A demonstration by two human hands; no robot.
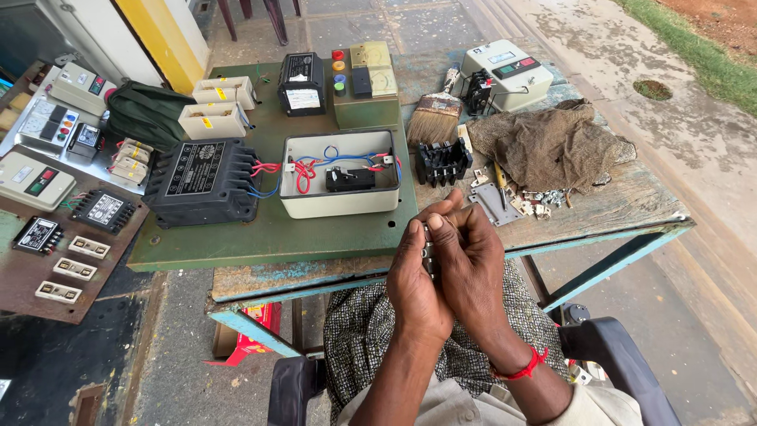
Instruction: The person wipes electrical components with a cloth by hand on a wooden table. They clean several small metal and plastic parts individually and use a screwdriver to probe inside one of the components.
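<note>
Both hands, left hand (414,288) and right hand (469,264), meet at the near edge of the table (631,209), a small part (427,254) between them. Behind them an open box (341,173) sits on a metal plate (276,233), a transformer (203,181) to its left. A brush (435,118) and a cloth (552,146) lie to the right.

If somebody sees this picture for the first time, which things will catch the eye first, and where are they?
First, the left hand and the right hand, pressed together at bottom centre around a small part that is mostly hidden. Behind them, on the green panel, sits an open white box with red and blue wires. To its right lie a paintbrush and a brown rag.
</note>
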